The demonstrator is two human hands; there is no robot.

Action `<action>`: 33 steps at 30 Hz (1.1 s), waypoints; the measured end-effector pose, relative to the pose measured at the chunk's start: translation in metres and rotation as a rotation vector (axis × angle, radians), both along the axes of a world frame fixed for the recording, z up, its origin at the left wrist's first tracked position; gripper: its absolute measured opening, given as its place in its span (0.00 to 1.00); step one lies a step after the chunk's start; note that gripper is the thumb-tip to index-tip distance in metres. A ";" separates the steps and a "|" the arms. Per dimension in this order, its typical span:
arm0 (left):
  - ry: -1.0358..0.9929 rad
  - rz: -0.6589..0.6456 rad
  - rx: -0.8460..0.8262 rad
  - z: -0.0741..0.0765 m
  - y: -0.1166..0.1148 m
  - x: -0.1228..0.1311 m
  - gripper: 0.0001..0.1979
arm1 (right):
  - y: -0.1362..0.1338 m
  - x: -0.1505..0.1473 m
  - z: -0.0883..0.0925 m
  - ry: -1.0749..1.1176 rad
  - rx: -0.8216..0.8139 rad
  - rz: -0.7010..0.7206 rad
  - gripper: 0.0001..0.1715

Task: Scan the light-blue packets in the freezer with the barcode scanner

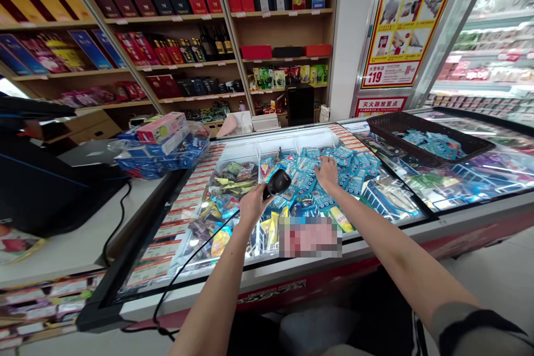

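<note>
My left hand (252, 204) is wrapped round the handle of a black barcode scanner (278, 182), whose head points over a spread of flat blue packets (302, 171). A black cable (204, 245) trails from the scanner down to the left. The packets lie loose and overlapping on the glass top of a chest freezer (171, 233). Among them, my right hand (326, 172) has its fingers bent down onto a blue packet, with a ring on one finger. Its fingertips are partly hidden against the packets.
A dark plastic tray (471, 142) holding more blue packets stands on the freezer to the right. Plastic-wrapped boxes (162, 142) are stacked at the left, beside a black monitor-like device (37, 172). Shelves (183, 16) of boxed goods and bottles rise behind.
</note>
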State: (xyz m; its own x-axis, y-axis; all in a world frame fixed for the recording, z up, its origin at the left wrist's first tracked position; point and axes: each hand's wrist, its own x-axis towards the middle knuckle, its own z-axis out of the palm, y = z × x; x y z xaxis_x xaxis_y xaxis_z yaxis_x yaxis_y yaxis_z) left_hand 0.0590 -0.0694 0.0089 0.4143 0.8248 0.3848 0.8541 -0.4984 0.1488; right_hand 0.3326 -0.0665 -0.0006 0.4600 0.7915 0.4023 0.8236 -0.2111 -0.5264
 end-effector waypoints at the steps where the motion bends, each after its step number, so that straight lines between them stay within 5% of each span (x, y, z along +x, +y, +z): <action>1: 0.001 0.001 0.002 -0.001 0.001 0.001 0.17 | -0.003 0.000 0.000 -0.058 0.026 0.001 0.24; 8: 0.001 0.032 -0.004 -0.004 0.003 0.007 0.18 | -0.016 -0.011 -0.007 -0.439 -0.002 0.390 0.22; 17: -0.087 0.067 -0.072 0.001 0.004 0.011 0.21 | 0.000 -0.008 -0.019 -0.483 0.031 0.312 0.23; 23: -0.231 -0.038 -0.112 0.003 0.008 0.031 0.29 | -0.021 -0.003 -0.014 -0.383 0.180 0.336 0.21; 27: -0.364 -0.094 -0.159 0.012 0.009 0.055 0.31 | -0.037 -0.010 -0.005 -0.281 0.188 0.484 0.21; 33: -0.484 -0.215 -0.295 0.016 0.011 0.089 0.35 | -0.036 -0.035 -0.001 0.154 0.200 0.702 0.22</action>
